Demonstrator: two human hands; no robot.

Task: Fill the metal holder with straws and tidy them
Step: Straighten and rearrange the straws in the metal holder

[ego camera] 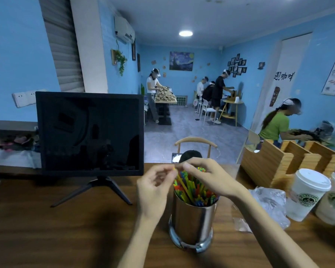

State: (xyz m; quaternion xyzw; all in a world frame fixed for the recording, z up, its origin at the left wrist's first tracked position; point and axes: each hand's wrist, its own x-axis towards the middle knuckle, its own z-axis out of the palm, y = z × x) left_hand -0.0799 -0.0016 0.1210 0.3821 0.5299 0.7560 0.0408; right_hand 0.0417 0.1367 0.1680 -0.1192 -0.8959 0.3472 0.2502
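**Desk:** On the near edge of the brown wooden bench (46,229), what stands closest?

**Photographer:** A shiny cylindrical metal holder (192,223) on a flared base, upright, already crowded with thin multicoloured plastic straws (196,192) fanned loosely above its rim.

**Desk:** And the hands?

**Photographer:** Both hover over the holder's mouth. The left hand (153,192) sits just left of the rim, fingers curled, thumb and forefinger meeting at the top end of one yellow straw (183,185). The right hand (205,175) arches over the bundle from the right, its fingertips pinching that same tip.

**Desk:** How does that straw lie?

**Photographer:** Slanted: its upper end leans toward the left hand, its lower end runs down and right into the holder. Righting it looks like a matter of bringing the top back over the holder's centre; the left hand is the nearer to that end.

**Desk:** How far along?

**Photographer:** By my reading, filling is largely done and tidying is under way.

**Desk:** Beyond them?

**Photographer:** A crumpled clear plastic bag (269,202) right of the holder, two white lidded paper cups (306,194), a slotted wooden organiser (278,161), a dark monitor (89,132) on a tripod stand at left. Farther back, people work at tables in a blue-walled room.
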